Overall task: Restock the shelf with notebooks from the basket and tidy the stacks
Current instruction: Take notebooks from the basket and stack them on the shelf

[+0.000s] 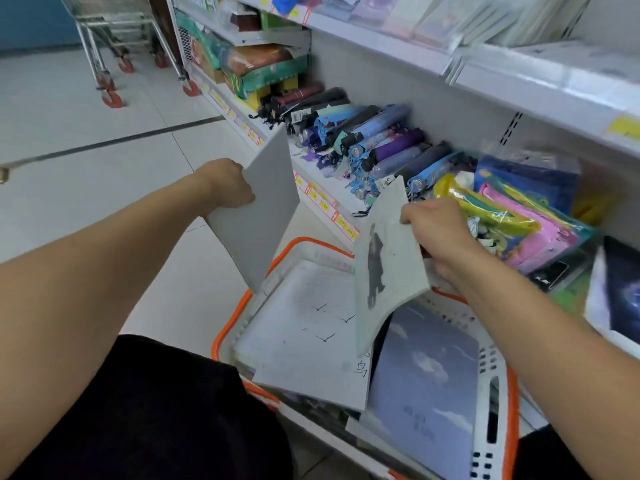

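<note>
Two notebooks are up in the air, one per hand, both above the orange-rimmed basket on the floor. Left hand has its grip closed round the edge of a plain grey notebook, long axis about upright, tilted a bit. Right hand pinches the top corner of a pale notebook w/ a dark figure print; it hangs down, lower corner just over the basket. More stock lies flat inside: a white bird-print notebook and a blue cloud-cover notebook.

Shelf runs along the right, w/ folded umbrellas and colourful pouches. Dark-cover notebooks stand at far right, so I judge the right hand is nearer to that spot; the left must cross over the basket.
</note>
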A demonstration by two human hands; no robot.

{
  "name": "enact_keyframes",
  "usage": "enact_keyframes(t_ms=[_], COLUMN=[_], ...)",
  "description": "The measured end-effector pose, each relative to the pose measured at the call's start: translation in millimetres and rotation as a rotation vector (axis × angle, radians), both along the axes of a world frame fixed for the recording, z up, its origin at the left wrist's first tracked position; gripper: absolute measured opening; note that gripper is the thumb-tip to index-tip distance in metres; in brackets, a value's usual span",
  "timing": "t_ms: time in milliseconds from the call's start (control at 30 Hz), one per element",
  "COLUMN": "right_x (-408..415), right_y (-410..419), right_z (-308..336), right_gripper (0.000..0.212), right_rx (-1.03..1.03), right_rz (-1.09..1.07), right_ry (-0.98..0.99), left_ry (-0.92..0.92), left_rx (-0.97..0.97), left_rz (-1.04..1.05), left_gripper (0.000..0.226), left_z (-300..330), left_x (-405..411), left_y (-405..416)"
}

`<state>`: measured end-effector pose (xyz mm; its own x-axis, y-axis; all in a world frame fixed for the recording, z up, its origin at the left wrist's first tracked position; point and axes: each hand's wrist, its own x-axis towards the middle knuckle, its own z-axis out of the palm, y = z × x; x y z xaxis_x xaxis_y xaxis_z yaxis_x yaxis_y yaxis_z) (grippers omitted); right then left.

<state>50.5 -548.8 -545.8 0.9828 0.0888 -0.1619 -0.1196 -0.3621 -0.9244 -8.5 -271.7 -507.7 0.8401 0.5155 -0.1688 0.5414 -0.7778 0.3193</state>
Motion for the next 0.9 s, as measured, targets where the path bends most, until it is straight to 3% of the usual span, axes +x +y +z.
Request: enact_keyframes(t_ms=[67,167,267,367,500,600,767,900], right_x=[5.5,12.1,18.5,23.7,25.1,23.4,16.6,13.2], right_y=[-19.0,-40.4,-55.2,-74.5,-98.2,-100.4,-98.5,-96.5], right_z=[40.3,75.9,89.2,89.9,80.2,69.9,60.5,63.5], right_gripper=[0.02,0.01,0.012,0.025,0.022,0.017,0.025,0.027], right_rx=[0.056,0.236,0.317,0.338,0.266,0.263,0.306,0.494], right_rz=[-0.013,0.008,-0.009,-0.038,-0.073,-0.052,0.008,0.067], right_ry=[-0.063,-0.053,-0.063,-0.105,-0.108,-0.038,0.066,0.16], left_ry=[-0.033,-0.146,-0.229,-0.312,-0.387,-0.364,-0.462,-0.409], left_rx=[-0.116,-0.491,-0.621,-0.694,-0.778,-1.051,-1.527,-1.584], left_rz=[0.027,0.067,0.04,0.041,0.106,0.174,0.232,0.143], left_gripper=[0.045,0.043,0.039,0.034,0.034,0.039,0.019,0.027], left_z=[5.6,15.9,28.6,37.4,38.4,37.4,42.3,47.2], left_x=[1.5,6.5,12.8,16.3,15.0,13.8,15.6,21.8], left_y=[-1.0,-11.5,-25.1,-29.0,-26.2,-27.0,-55.2,-89.5])
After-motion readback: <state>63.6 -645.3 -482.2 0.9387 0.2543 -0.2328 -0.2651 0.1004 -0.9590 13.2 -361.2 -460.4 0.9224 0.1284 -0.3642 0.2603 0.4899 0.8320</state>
